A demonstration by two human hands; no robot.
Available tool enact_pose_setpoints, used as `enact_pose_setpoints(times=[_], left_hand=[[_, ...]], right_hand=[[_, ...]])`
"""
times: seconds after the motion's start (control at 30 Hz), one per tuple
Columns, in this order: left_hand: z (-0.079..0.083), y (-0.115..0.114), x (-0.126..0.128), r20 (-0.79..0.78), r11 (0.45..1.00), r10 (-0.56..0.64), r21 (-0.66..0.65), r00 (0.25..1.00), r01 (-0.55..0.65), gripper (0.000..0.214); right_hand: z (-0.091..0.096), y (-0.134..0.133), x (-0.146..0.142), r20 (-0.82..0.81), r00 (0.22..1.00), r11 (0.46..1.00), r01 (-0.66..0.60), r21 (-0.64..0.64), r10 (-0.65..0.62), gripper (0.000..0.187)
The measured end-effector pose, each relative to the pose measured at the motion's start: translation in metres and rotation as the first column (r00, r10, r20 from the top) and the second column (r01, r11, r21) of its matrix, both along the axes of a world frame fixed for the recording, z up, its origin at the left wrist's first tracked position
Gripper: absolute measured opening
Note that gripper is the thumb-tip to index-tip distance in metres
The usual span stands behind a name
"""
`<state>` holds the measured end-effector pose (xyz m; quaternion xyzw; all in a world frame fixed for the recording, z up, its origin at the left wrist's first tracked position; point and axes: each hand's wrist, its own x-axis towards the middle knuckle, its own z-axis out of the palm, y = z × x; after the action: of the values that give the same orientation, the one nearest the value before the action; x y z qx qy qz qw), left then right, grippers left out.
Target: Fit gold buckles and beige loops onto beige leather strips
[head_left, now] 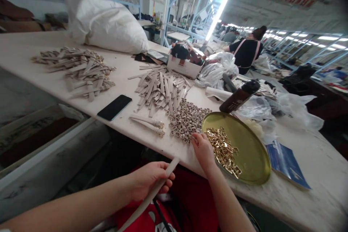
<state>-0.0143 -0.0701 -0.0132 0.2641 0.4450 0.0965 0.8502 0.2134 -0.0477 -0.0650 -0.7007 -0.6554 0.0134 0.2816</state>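
My left hand (148, 181) is closed around a long beige strap (140, 209), whose squared end sticks up past the thumb near the table edge. The strap's other end runs down over my lap. At the near edge of a heap of small beige strap loops (187, 119), my right hand (203, 151) pinches with thumb and fingers together. What lies between those fingertips is too small to make out. Just right of that hand, gold metal buckles (221, 146) lie piled in a round gold tray (252, 159). Left of the loops rest a few straps with buckles fitted (148, 120).
Loose beige straps (160, 88) are heaped behind the loops. Further left are a phone (114, 107), a pile of buckled straps (84, 69) and a big white sack (108, 25). A dark bottle (239, 96) stands beyond the tray, a blue booklet (288, 163) beside it. A person (246, 54) is farther back.
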Motion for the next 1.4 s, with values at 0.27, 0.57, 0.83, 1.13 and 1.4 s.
enact_pose_setpoints(times=[0.27,0.57,0.83,1.13,1.4], left_hand=[[0.010,0.016,0.001,0.089,0.999,-0.035,-0.008,0.995,0.035,0.028],[-0.001,0.033,0.006,0.100,0.994,-0.104,0.045,0.990,0.100,0.030],[-0.005,0.046,0.016,-0.181,0.819,-0.150,0.528,0.972,0.225,0.027],[-0.006,0.031,0.015,-0.295,0.651,-0.261,0.650,0.919,0.393,0.025],[0.010,0.022,0.008,-0.136,0.876,-0.393,0.247,0.910,0.415,0.021]], right_hand=[[0.013,0.023,0.005,0.296,0.947,0.982,-0.079,-0.174,0.129,0.011],[0.010,0.026,0.015,0.193,0.967,0.982,-0.143,-0.119,0.165,0.019],[0.023,-0.011,-0.019,-0.799,0.592,0.994,0.037,-0.105,-0.106,0.025],[0.023,-0.048,-0.061,-0.953,-0.081,0.946,-0.171,-0.274,-0.291,0.029],[0.022,-0.062,-0.065,-0.932,-0.041,0.884,-0.334,-0.327,-0.360,0.029]])
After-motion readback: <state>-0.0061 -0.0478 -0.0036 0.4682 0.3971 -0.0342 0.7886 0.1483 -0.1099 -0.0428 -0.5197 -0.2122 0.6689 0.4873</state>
